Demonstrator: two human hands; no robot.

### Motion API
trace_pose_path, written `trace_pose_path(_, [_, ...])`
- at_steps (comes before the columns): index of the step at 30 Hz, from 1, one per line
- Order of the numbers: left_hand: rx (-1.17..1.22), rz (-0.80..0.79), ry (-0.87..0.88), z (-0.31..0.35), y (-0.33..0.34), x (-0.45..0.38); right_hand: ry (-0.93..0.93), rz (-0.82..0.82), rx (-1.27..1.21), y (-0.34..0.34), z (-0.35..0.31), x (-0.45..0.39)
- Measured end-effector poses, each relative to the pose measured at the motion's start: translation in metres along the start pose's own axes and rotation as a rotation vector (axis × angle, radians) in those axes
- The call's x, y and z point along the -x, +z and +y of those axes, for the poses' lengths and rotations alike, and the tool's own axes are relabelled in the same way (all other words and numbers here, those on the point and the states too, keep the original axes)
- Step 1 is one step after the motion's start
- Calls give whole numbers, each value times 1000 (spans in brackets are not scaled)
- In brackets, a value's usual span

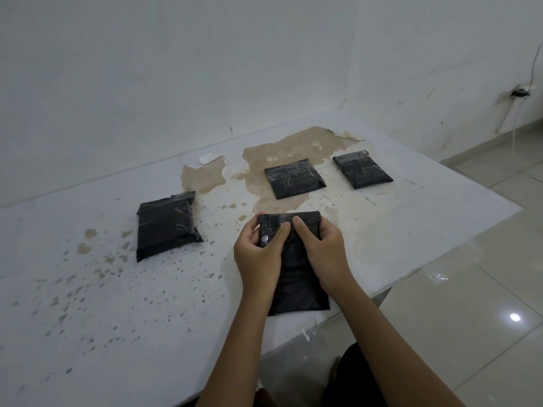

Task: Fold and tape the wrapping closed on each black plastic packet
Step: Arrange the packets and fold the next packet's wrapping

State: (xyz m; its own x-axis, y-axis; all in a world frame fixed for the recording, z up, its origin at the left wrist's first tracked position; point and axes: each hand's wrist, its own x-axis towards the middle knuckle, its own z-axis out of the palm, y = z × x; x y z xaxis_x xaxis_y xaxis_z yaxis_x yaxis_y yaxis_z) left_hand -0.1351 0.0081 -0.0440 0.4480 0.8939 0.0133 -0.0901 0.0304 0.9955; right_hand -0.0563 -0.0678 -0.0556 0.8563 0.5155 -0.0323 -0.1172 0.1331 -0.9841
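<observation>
Left packet (167, 226) at 9 o'clock, taped, untouched. Centre: left hand (258, 254) and right hand (320, 254) both pinch the near packet (296, 277), thumbs on its folded top flap. Best: keep fold tight, smooth tape outward. Two taped packets (293, 178) (363, 170) at 12–1 o'clock.

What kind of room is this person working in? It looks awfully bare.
Probably a plain back room or storeroom used for packing, not a proper workshop. The worn white table has paint peeled down to brown patches, the walls are bare and scuffed, and the floor is glossy tile. Four black packets lie on the table.
</observation>
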Motion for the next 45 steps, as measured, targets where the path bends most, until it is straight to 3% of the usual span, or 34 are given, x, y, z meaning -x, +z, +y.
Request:
trace_pose_path(22, [80, -35, -79, -3, -7, -1, -21, -26, -13, -2, 4, 0])
trace_pose_path(37, [99, 18, -78, -1, -4, -4, -45, 66, 150, 2, 0, 1])
trace_pose_path(45, [82, 19, -89, -7, -6, -7, 3, 3, 5, -5, 3, 1])
